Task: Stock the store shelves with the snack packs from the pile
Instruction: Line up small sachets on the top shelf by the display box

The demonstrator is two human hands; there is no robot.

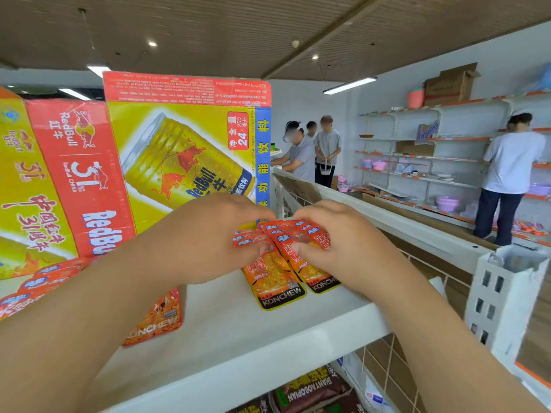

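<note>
Fingers (262, 217) of the left hand (208, 239) and the right hand (343, 242) are curled over the top edges of a few orange snack packs (277, 281), which are pinched against the thumbs and laid on the white shelf (238, 338). "KONCHEW" is printed on their lower ends. "RedBull" and "24 x 250" can be read on the cartons (185, 150) behind. Another pack (158, 317) is partly hidden by the left forearm.

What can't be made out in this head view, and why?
All head view.
- KONCHEW packs: partly covered by the left hand and right hand; count unclear.
- Orange packs at left: cut by frame edge, forearm.
- Brown bags below shelf: cut by bottom edge.
</note>
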